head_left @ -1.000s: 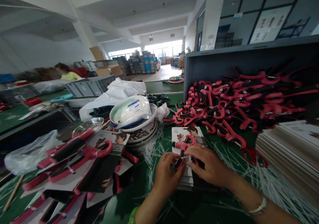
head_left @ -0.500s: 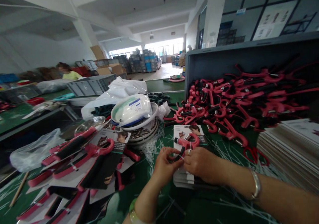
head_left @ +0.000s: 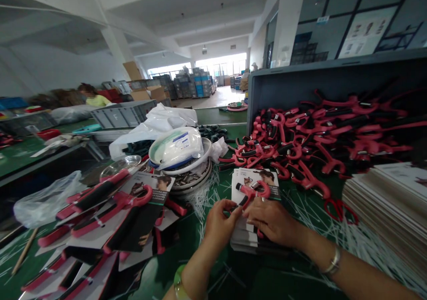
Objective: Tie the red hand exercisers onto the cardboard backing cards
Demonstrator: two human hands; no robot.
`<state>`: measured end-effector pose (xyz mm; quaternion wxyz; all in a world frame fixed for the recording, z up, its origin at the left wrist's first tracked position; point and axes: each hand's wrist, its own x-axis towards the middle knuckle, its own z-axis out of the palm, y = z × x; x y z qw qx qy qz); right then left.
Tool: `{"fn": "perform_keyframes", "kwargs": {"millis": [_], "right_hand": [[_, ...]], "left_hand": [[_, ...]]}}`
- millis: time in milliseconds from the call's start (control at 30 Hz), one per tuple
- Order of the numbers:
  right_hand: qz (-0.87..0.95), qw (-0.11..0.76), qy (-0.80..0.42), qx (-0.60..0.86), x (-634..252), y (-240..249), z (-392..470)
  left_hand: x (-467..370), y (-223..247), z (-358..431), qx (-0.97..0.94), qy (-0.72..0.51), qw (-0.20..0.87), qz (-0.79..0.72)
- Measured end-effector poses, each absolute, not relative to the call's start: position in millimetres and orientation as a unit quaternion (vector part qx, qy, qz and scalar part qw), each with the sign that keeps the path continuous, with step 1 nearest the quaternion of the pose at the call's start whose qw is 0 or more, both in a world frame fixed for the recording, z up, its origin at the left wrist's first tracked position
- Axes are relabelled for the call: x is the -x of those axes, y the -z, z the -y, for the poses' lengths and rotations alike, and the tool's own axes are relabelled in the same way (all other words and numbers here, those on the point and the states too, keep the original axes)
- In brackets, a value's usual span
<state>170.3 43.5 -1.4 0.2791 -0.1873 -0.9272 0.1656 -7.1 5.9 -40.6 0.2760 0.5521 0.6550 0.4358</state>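
A pink-and-black hand grip strengthener [head_left: 259,188] with a metal spring lies on the top printed card [head_left: 239,178] of a stack. My left hand [head_left: 220,223] pinches its black handle between thumb and fingers, at the card's left edge. From the other side, my right hand [head_left: 274,220] has bent fingers over the lower part of the strengthener, and its fingertips nearly meet my left thumb. A pink handle end shows below the right palm. What lies directly under the right fingers is hidden.
Carded strengtheners [head_left: 115,218] are heaped at left. Bowls of metal parts [head_left: 187,180] stand behind. A grey crate [head_left: 283,75] spills loose strengtheners at right, near red scissors [head_left: 340,211], white plastic ties [head_left: 370,242] and a stack of cards [head_left: 373,202]. A person [head_left: 96,98] is far left.
My right hand has shifted slightly right, its fingers now less tightly curled and its wrist lower. My left hand stays on the handle. The strengthener and card have moved slightly.
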Motion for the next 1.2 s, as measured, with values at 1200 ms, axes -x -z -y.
{"fn": "perform_keyframes", "kwargs": {"millis": [1200], "right_hand": [[0.653, 0.032, -0.082, 0.752, -324.8, 12.2, -90.9]], "left_hand": [[4.2, 15.5, -0.4, -0.672, -0.286, 0.179, -0.659]]}}
